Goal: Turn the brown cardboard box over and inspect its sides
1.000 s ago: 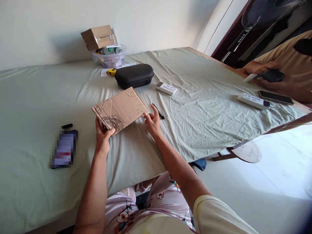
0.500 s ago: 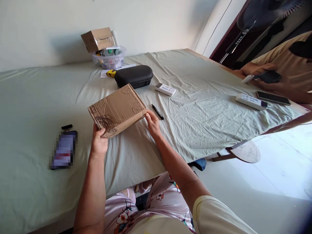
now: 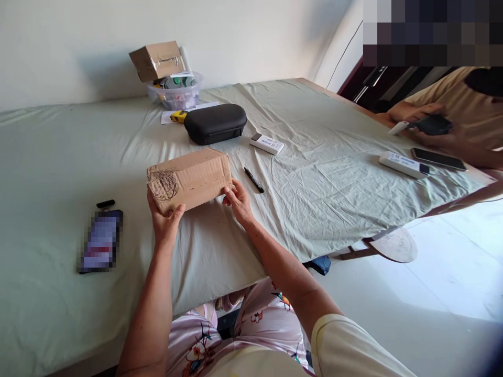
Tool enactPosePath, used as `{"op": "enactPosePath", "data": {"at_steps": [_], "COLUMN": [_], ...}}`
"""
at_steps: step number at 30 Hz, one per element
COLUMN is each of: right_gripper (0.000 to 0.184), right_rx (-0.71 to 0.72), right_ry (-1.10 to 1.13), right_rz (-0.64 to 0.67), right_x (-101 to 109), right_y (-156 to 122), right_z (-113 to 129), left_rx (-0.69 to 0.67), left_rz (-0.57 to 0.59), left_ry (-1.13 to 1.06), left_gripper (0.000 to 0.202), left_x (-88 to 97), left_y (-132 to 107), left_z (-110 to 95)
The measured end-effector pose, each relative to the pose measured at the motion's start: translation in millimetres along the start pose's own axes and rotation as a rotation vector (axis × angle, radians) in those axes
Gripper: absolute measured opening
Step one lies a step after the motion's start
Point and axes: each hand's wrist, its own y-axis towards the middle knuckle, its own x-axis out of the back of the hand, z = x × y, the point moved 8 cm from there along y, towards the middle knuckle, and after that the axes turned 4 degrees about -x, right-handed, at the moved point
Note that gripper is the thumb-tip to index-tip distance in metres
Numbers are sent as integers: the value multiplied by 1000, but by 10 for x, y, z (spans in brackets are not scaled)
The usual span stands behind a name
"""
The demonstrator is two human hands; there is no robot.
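Observation:
A brown cardboard box [image 3: 194, 178] with dark scribbles at its left end is held between both hands over the cloth-covered table. My left hand [image 3: 167, 220] grips its lower left corner, thumb on the near side. At the right end, my right hand [image 3: 238, 201] is closed on the box's edge, with the thumb on the near face. Just right of that hand lies a black marker pen [image 3: 253, 179]. Behind the box sits a black zip case [image 3: 215, 123], and a white packet with a dark end [image 3: 267, 143] lies to its right.
At left lie a phone [image 3: 101, 241] and a black pen cap [image 3: 106, 203]. By the wall, a plastic basin [image 3: 176, 97] carries another cardboard box [image 3: 157, 60]. A yellow tape measure [image 3: 178, 116] touches the case. At far right another person's hands [image 3: 428, 118] hold a dark object.
The box has tilted, so its near side now faces me more and less of its top shows. Both hands have shifted their hold with it.

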Motion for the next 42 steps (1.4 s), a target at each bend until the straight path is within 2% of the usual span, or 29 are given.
{"op": "enactPosePath", "data": {"at_steps": [6, 10, 13, 16, 19, 23, 27, 30, 32, 34, 38, 42], "right_gripper": [122, 147, 150, 139, 118, 94, 64, 50, 47, 50, 58, 53], "right_rx": [34, 7, 4, 30, 47, 93, 201, 287, 321, 325, 282, 191], "right_ry": [-206, -296, -349, -359, -366, -324, -378, -459, -472, -448, -358, -370], "right_rz": [-43, -99, -153, -181, -181, -161, -212, -290, -320, -302, -201, -167], "right_x": [-116, -151, -123, -93, -79, -58, 61, 177, 219, 214, 144, 154], "right_y": [-107, -171, -181, -176, -163, -132, -120, -152, -177, -182, -114, 0], "right_z": [-19, -34, -34, -15, -1, 31, 157, 314, 394, 415, 293, 79], "left_rx": [-63, -53, -39, 10, 70, 107, 30, -39, -64, -53, 13, 18], "left_rz": [-192, -187, -176, -190, -216, -239, -292, -362, -414, -422, -365, -325], "left_ry": [179, 229, 311, 384, 398, 397, 425, 437, 445, 381, 158, 173], "left_gripper": [113, 122, 132, 125, 116, 115, 101, 77, 55, 43, 42, 39], "left_x": [-74, -169, -186, -152, -101, -28, 97, 213, 275, 288, 221, 192], "left_y": [-167, -281, -313, -301, -273, -244, -220, -208, -204, -189, -150, -135], "left_z": [-85, -159, -206, -191, -131, -105, -222, -292, -299, -247, -96, -24]}}
